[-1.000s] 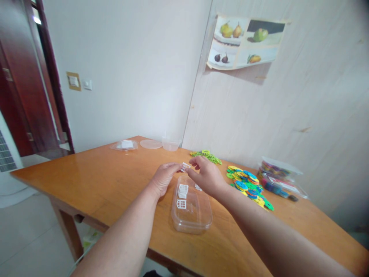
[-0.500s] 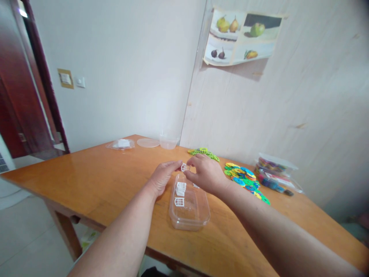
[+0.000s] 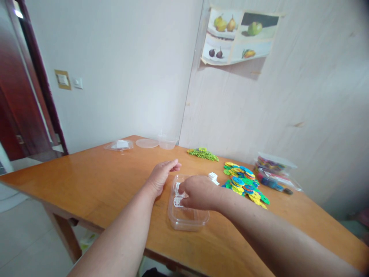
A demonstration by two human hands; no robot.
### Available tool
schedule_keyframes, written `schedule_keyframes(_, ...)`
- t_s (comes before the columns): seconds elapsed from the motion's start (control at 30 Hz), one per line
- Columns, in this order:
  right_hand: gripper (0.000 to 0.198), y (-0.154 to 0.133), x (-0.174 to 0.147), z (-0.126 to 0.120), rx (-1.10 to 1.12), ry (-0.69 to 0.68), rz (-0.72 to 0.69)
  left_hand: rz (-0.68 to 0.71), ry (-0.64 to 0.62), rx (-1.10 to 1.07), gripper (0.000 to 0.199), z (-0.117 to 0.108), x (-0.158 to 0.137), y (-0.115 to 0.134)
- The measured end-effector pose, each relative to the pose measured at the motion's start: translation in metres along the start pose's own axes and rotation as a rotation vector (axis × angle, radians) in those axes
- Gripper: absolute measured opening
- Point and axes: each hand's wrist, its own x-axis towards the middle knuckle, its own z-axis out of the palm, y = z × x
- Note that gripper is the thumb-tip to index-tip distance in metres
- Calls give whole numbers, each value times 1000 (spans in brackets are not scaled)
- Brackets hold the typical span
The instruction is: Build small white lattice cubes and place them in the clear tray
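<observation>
My right hand [image 3: 201, 192] reaches into a clear plastic box [image 3: 188, 223], thumb and fingers bent around a small white window-shaped piece [image 3: 178, 201]. Its fingers partly hide a stack of similar white pieces [image 3: 177, 189] at the box's left side. Just beyond the left far corner of the box is my left hand [image 3: 163, 175], its fingertips drawn together and no piece visible in them. More white pieces [image 3: 213, 177] lie on the table, past the right hand.
Colourful plastic discs [image 3: 245, 182] are heaped on the right, before stacked clear boxes [image 3: 275, 173]. Green pieces [image 3: 203, 154] lie near the wall. Along the back of the wooden table [image 3: 95, 184] are a clear tub [image 3: 167, 143], a round lid [image 3: 147, 143] and clear packaging [image 3: 120, 144].
My right hand has come down from beside the left hand into the box with the white piece. The left hand has let go of that piece and stays nearly in place.
</observation>
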Motion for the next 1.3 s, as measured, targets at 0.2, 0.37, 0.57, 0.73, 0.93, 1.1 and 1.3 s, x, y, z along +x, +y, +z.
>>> schedule_keyframes(0.2,30,-5,3,6,-29,34,7,3,-6,9,42,0,0,0)
schedule_keyframes(0.37,28,-6,6,11,-42,64,-13,10,-5,8,41,0,0,1)
schedule_keyframes(0.57,31,-1,1,6,35,75,21,4,-4,6,41,1,-2,3)
schedule_keyframes(0.73,26,20,-11,-5,202,206,141,-6,-8,14,40,3,-4,4)
schedule_keyframes(0.93,20,62,-30,-2,312,280,303,36,-51,45,28,5,-2,-1)
schedule_keyframes(1.1,22,99,-43,18,305,288,478,-3,-86,46,17,4,-2,-6)
schedule_keyframes(1.3,27,118,-46,46,359,253,561,-85,-122,48,15,6,-3,-8)
